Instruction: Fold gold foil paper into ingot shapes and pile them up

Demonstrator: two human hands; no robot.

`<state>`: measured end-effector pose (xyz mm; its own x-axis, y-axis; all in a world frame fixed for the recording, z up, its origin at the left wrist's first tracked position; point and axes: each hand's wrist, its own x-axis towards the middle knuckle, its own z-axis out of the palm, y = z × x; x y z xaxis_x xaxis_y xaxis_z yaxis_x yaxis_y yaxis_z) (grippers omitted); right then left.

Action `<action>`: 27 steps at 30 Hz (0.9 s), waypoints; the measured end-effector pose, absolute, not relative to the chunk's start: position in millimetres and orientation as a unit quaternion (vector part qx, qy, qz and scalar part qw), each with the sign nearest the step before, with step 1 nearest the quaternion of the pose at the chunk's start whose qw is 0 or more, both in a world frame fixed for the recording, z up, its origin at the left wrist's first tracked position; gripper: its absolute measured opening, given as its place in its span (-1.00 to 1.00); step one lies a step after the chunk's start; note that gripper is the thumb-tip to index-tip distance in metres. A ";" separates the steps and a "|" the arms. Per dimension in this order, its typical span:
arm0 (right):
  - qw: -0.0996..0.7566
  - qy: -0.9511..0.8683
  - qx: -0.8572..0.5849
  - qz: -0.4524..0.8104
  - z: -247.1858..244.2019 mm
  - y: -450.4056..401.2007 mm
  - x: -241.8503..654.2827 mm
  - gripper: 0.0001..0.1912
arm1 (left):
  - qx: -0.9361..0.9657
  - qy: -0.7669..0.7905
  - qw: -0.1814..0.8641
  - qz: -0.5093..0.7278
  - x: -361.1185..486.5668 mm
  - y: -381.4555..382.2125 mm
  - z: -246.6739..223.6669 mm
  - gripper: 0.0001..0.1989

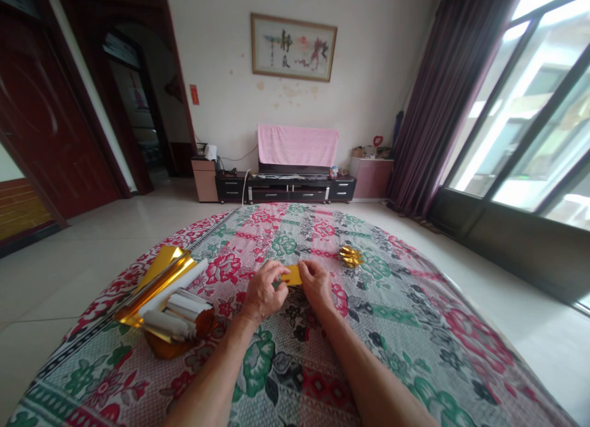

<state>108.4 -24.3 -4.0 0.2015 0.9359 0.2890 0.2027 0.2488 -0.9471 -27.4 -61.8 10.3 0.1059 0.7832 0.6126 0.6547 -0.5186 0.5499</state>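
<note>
A small yellow-gold piece of paper (pixel 292 275) is held between my two hands above the middle of the patterned cloth. My left hand (pixel 267 290) grips its left end with bent fingers. At its right end, my right hand (pixel 316 284) pinches the paper between thumb and fingers. Folded shiny gold pieces (pixel 351 256) lie on the cloth to the right, beyond my right hand. On the left side, rolled gold foil sheets (pixel 161 276) rest beside several grey-white rolls (pixel 173 313), with orange-gold foil under them.
The round table's floral cloth (pixel 391 292) spreads below both arms. Beyond it stand a low black cabinet (pixel 288 190) and a screen covered with a pink cloth (pixel 298 145). A purple curtain (pixel 428 107) and windows are on the right, doors on the left.
</note>
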 end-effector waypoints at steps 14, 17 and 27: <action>0.586 -0.440 -0.474 0.488 2.8 -26.4 106.4 -0.65 | 0.783 0.421 0.110 0.444 -22.8 -56.8 1.6 -0.71; 0.573 -0.435 -0.468 0.513 5.7 -27.2 107.2 -0.68 | 0.773 0.420 0.126 0.459 -23.1 -57.3 2.3 -0.72; 0.538 -0.436 -0.434 0.576 11.6 -31.0 110.7 -0.74 | 0.719 0.424 0.177 0.521 -23.6 -59.6 8.5 -0.78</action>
